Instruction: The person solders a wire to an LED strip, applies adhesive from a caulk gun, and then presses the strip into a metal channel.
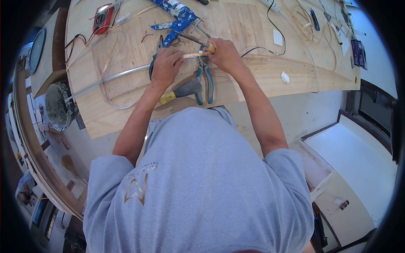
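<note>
— Pinching a thin amber strip flat on the plywood bench, left hand closed over its near end.
— Looks light, bendy, easily kinked; best held close to the working spot.
— Right hand wrapped tight round a wooden-handled tool, tip at the strip.
— Beyond: blue pliers, scraper, caulking gun, red meter.

Near the top centre of the frame, the left hand is pinching a thin amber strip against the wooden worktop, while the right hand is gripping a wooden-handled tool at that strip. Blue-handled pliers are lying just below the hands, and a yellow-handled scraper is lying beside them.
</note>
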A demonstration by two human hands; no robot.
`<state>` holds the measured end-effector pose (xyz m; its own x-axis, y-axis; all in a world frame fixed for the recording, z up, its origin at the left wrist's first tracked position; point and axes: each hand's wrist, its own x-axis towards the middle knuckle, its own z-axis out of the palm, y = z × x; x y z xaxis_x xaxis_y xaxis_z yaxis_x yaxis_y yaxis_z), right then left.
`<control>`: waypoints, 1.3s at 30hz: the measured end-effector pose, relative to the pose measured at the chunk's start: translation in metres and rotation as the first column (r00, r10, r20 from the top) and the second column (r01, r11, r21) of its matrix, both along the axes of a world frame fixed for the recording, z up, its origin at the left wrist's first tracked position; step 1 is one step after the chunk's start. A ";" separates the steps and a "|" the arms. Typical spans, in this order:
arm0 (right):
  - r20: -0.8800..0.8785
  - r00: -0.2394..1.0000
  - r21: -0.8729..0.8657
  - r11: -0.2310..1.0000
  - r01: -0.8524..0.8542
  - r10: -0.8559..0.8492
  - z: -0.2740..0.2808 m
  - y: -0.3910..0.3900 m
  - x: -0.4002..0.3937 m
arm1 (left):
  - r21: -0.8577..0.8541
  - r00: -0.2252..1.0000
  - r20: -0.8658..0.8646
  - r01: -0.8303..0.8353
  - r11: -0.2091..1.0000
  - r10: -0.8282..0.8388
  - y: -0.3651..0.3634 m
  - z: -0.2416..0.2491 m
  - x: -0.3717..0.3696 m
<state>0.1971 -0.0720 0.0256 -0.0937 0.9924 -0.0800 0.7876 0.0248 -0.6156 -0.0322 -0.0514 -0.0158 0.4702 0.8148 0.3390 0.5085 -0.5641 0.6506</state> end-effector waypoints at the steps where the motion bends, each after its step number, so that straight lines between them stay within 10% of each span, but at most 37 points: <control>1: 0.013 1.000 -0.003 1.000 -0.005 0.005 -0.001 0.000 0.000 | -0.027 1.000 0.007 -0.008 1.000 0.008 -0.002 0.002 -0.001; 7: 0.029 1.000 0.002 1.000 0.009 -0.009 0.005 0.001 -0.004 | 0.007 0.937 -0.093 -0.339 0.941 0.338 -0.016 0.011 -0.035; 18: 0.014 1.000 -0.037 0.999 0.005 -0.004 0.004 0.002 -0.003 | -0.132 0.873 -0.386 -0.371 0.919 0.297 -0.036 0.030 -0.046; 28: -0.017 1.000 -0.011 1.000 0.007 -0.007 -0.004 0.002 -0.002 | 0.374 0.835 -0.365 -0.274 0.886 0.412 0.036 0.039 -0.106; 33: -0.013 1.000 -0.010 1.000 0.022 -0.022 0.003 -0.002 -0.002 | -0.017 0.977 -0.211 0.020 1.000 -0.023 -0.022 0.012 -0.047; 39: 0.021 1.000 -0.032 0.999 0.014 -0.013 0.001 -0.002 -0.001 | -0.104 0.974 -0.218 -0.081 0.991 0.056 -0.041 -0.001 -0.028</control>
